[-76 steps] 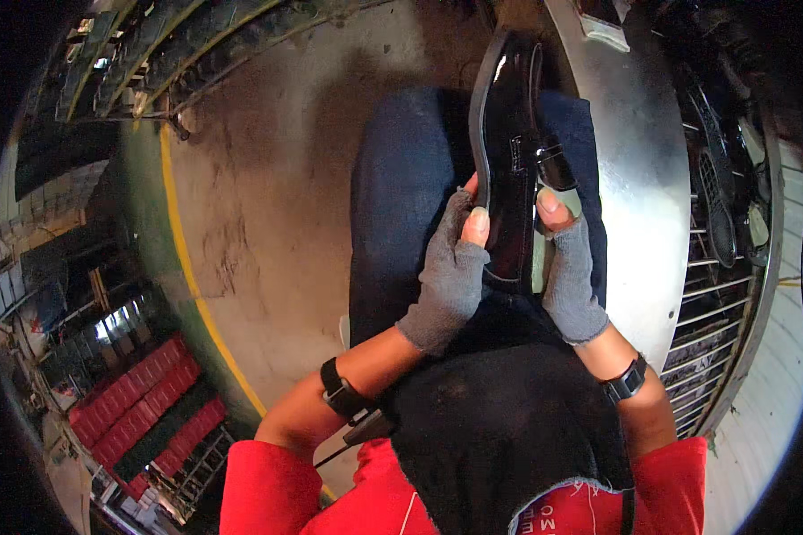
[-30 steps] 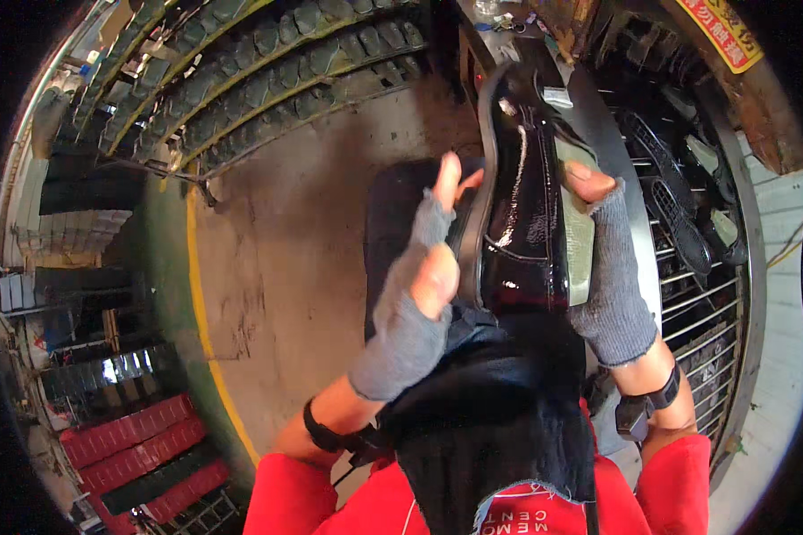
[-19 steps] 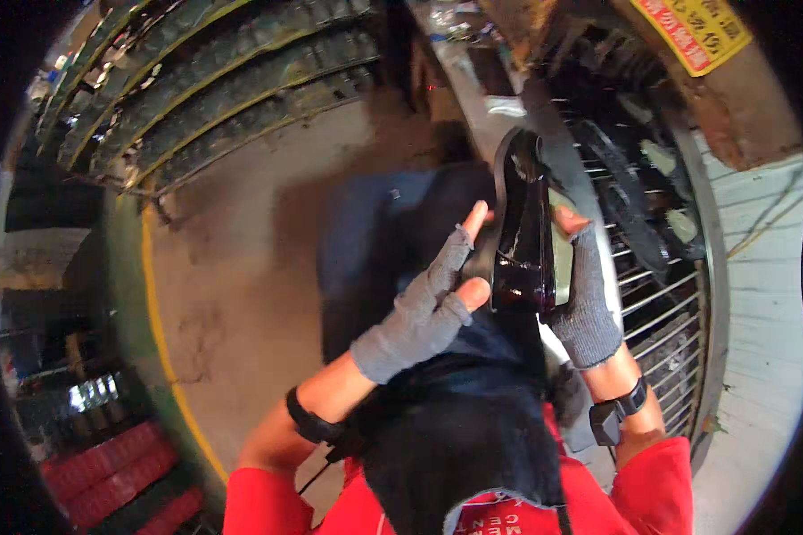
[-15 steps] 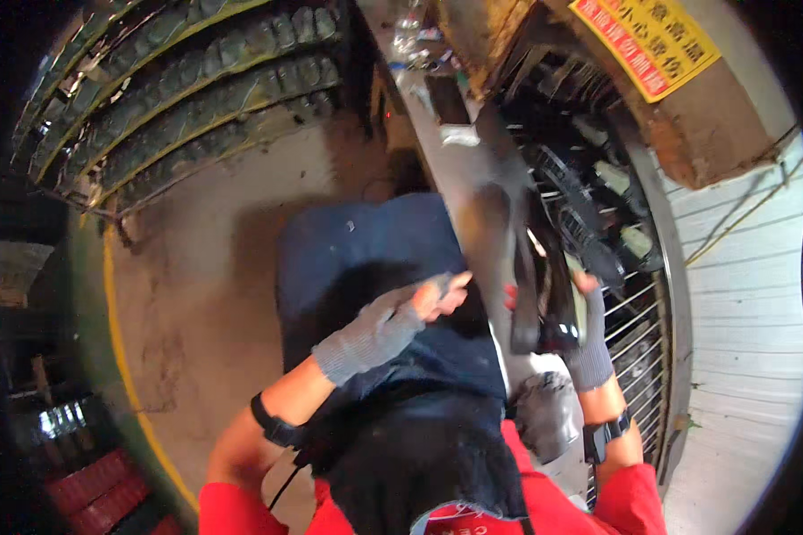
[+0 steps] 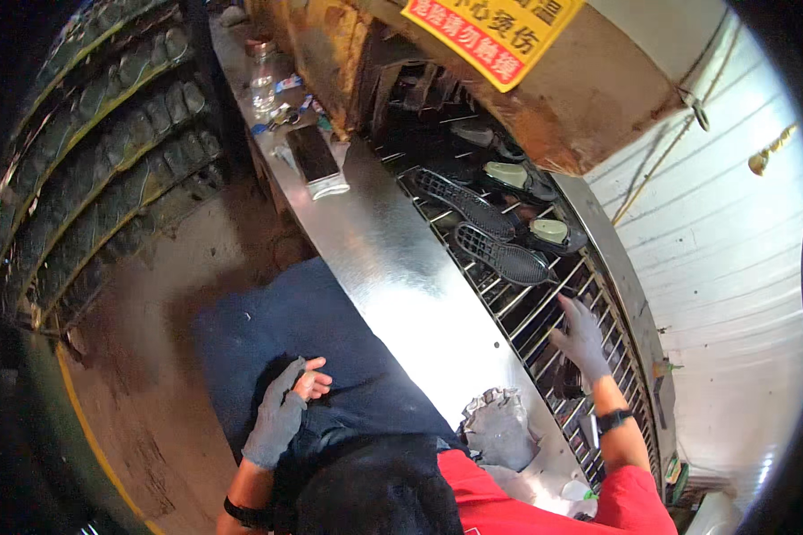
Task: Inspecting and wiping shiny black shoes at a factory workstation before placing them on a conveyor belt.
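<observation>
My left hand (image 5: 296, 399), in a grey fingerless glove, hovers over the dark blue cloth on my lap. Its fingers are loosely stretched and hold nothing. On the right, my right hand (image 5: 583, 337), gloved too, reaches over a metal bar rack (image 5: 544, 332) with fingers apart and nothing visible between them. Just beyond its fingertips lies a black shoe sole (image 5: 506, 256), tread up, with another black sole (image 5: 464, 201) behind it. Black shoes with pale green lasts (image 5: 549, 232) stand beside the soles. A dark shape (image 5: 568, 378) under my right hand is partly hidden.
A steel ledge (image 5: 392, 267) runs between my lap and the rack. On it are a crumpled grey cloth cover (image 5: 499, 430), a black phone-like slab (image 5: 312, 153) and a glass bottle (image 5: 262, 85). A rusty housing with a yellow warning sign (image 5: 499, 36) overhangs the rack. Shelves of shoes (image 5: 107, 152) stand left.
The black shoe at my right hand is no longer in it; the hand is now open over the rack. My left hand has drawn back over my lap. The view has turned right.
</observation>
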Demonstrator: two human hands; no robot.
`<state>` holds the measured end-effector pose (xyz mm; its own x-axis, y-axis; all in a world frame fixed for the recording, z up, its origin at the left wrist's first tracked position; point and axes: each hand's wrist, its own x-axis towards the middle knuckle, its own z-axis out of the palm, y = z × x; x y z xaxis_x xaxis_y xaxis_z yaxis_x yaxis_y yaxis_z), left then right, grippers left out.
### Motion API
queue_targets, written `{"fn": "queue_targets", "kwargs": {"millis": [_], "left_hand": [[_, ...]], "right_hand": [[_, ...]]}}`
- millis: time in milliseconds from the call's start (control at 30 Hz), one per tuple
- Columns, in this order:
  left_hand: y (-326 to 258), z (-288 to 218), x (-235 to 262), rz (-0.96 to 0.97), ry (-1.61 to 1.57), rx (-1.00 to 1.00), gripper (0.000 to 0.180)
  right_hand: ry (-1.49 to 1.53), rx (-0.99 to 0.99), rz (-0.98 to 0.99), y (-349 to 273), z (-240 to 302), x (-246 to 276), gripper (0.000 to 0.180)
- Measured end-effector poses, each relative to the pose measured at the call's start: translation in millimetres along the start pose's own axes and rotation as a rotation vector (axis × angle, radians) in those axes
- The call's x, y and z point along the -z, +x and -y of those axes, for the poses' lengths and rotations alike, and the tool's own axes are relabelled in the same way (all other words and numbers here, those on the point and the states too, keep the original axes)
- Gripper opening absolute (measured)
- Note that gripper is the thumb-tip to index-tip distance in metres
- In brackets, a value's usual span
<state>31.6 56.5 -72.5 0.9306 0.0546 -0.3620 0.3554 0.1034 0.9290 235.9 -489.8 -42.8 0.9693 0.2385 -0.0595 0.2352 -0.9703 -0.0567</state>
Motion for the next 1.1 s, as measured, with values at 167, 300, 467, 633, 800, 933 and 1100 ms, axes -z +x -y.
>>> {"fn": "queue_targets", "kwargs": {"millis": [167,300,467,633,800,933,1100], "left_hand": [[2.0,7.6,-0.2,-0.015,-0.055,-0.021,0.042],[-14.3,-1.3,-3.8,-0.057,-0.077,-0.017,0.053],[-3.8,-11.9,-16.3,-0.076,-0.353,0.062,0.057],[26.0,-32.9,-45.6,-0.121,-0.437,0.043,0.042],[18.8,-9.9,-29.9,-0.329,-0.321,0.068,0.035],[8.3,6.0,-29.4,-0.258,-0.278,0.097,0.038],[14.6,2.9,-30.3,-0.268,-0.333,0.262,0.041]], "right_hand": [[0.32,0.276,-0.261,128.6,104.7,-54.4,0.089],[0.199,0.106,-0.044,170.9,123.2,-39.5,0.086],[0.32,0.656,-0.152,101.6,215.2,55.6,0.076],[0.785,0.885,0.121,70.9,243.6,73.2,0.075],[1.337,-0.594,-0.048,149.7,63.8,-30.3,0.094],[1.978,-0.65,0.047,195.4,-54.1,-46.2,0.053],[1.453,-0.958,-0.163,229.1,-32.8,-54.4,0.045]]}}
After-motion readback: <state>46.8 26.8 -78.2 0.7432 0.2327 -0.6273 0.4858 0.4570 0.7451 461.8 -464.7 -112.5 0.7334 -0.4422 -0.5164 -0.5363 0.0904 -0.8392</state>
